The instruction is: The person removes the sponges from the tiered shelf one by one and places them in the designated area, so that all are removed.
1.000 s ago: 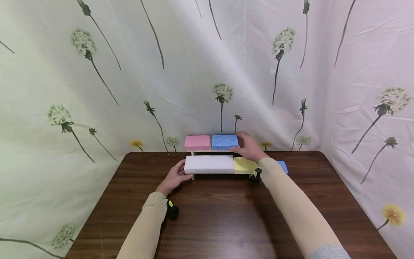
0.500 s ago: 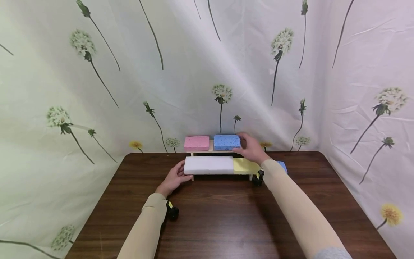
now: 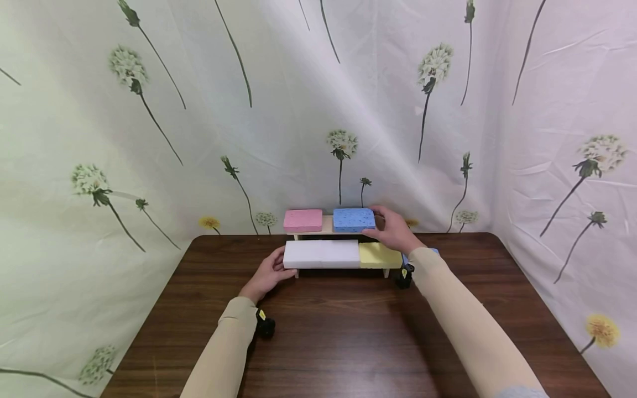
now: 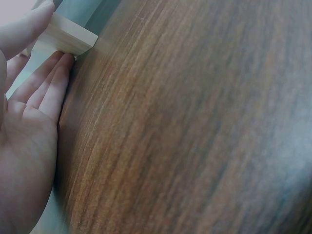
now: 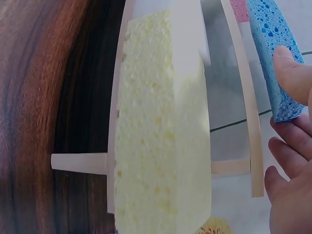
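Note:
A two-tier wooden rack (image 3: 327,224) stands at the back of the table. On its upper tier, a pink sponge (image 3: 303,220) lies left of a speckled blue sponge (image 3: 354,220), a gap between them. My right hand (image 3: 395,229) pinches the blue sponge's right end, thumb on the near side in the right wrist view. Two white sponges (image 3: 322,254) and a yellow sponge (image 3: 380,255) lie side by side on the lower tier. My left hand (image 3: 269,273) holds the rack's left end, its fingers beside a wooden leg (image 4: 73,36) in the left wrist view.
Another blue item (image 3: 435,251) is mostly hidden behind my right wrist. A white curtain (image 3: 278,138) with dandelion prints hangs right behind the rack. The dark wooden table (image 3: 338,337) extends in front.
My right hand has moved the blue sponge to the right along the upper tier, widening the gap from the pink sponge. The left hand has stayed at the rack's left end.

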### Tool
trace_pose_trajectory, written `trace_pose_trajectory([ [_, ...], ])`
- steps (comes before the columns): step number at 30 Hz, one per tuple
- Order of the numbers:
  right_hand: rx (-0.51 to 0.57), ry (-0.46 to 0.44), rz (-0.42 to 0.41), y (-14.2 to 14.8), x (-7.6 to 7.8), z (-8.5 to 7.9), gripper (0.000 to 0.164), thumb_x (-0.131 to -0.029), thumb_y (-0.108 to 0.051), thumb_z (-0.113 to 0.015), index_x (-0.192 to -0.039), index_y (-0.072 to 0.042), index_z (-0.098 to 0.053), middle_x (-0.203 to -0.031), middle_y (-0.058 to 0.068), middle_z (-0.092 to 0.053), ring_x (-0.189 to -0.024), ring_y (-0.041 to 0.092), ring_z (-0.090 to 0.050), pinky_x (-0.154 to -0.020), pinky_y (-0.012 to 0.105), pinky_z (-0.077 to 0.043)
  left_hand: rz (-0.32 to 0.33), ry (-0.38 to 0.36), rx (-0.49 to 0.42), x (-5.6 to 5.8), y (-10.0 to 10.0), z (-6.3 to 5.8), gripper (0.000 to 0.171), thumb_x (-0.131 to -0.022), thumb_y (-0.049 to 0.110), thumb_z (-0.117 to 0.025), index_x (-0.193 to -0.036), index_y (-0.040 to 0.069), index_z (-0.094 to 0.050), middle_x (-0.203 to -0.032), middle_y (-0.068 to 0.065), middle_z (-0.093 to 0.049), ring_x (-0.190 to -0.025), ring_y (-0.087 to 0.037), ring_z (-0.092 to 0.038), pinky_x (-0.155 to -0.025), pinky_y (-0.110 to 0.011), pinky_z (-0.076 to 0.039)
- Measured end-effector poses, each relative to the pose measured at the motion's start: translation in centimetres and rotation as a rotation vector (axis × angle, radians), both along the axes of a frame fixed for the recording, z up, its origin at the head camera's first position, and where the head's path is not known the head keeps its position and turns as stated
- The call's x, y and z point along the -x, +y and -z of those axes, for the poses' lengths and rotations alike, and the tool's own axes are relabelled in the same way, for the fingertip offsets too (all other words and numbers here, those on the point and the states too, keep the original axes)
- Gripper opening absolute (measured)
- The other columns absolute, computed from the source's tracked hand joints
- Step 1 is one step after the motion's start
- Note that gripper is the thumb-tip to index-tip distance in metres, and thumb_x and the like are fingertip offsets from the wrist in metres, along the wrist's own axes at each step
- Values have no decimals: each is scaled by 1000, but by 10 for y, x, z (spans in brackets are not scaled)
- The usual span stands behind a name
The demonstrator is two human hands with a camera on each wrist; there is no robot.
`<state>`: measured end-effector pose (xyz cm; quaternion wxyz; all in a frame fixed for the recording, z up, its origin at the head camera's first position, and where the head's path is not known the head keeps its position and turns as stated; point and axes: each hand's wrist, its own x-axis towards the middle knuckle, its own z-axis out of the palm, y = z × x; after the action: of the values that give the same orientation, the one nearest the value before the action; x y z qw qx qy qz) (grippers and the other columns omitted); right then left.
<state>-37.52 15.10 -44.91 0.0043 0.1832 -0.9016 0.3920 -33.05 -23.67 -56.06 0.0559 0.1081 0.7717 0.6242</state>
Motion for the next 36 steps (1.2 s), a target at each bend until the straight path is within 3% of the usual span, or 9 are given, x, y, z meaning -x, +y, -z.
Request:
trace_pose_trajectory([
  [10, -13, -2, 11, 11, -7, 1, 79, -99, -36, -76, -162, -10, -37, -164, 16, -41, -149, 39, -40, -118, 59, -39, -14, -20, -13, -1, 1, 0, 82, -93, -2, -76, -162, 0, -32, -153, -28, -50, -139, -39, -52, -107, -33, -51],
  [19, -42, 21, 1, 23, -9, 1, 81, -100, -32, -75, -164, -9, -33, -167, 17, -36, -153, 40, -34, -120, 61, -35, -10, -9, 13, -3, 1, -1, 81, -94, -1, -76, -162, -1, -31, -155, -29, -48, -142, -42, -49, -115, -46, -46],
  [27, -54, 23, 9, 28, -15, 0, 78, -100, -31, -75, -162, -6, -36, -165, 19, -39, -151, 42, -36, -119, 62, -35, -7, -23, -8, -7, 2, -4, 82, -93, -2, -76, -161, -2, -31, -155, -30, -48, -141, -41, -50, -110, -38, -48],
  [36, -36, 27, 23, 38, -14, 2, 77, -100, -32, -74, -162, -6, -36, -165, 19, -39, -150, 42, -37, -118, 62, -37, 0, 0, -2, -2, 1, -1, 81, -94, -1, -76, -162, -1, -31, -154, -29, -49, -140, -41, -52, -106, -31, -51],
])
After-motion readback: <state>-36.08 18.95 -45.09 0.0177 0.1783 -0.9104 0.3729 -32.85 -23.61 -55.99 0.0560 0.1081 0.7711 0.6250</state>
